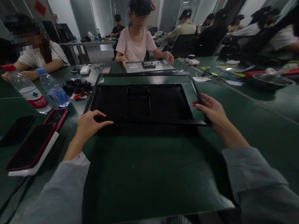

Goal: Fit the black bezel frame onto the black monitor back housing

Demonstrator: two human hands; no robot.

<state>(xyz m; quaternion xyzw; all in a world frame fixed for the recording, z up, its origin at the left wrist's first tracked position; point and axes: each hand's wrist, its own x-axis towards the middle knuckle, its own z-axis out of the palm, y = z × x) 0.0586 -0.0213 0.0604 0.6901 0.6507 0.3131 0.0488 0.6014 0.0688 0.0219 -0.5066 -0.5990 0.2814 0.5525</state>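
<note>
A thin black rectangular frame (195,87) is held tilted over a black shallow panel (161,100) with a raised centre section, which lies on the green table (149,174). My left hand (90,125) is at the frame's near left corner, thumb and fingers closed around its edge. At the right, my right hand (213,110) grips the frame near its right front corner, fingers curled over the side bar. The frame's near bar crosses just in front of the panel.
Left of the frame stand two water bottles (32,94), with phones (31,146) and a white device nearby. A person (137,44) sits across the table, handling a flat panel. Cables (222,72) and a clear bowl (272,79) lie at the right.
</note>
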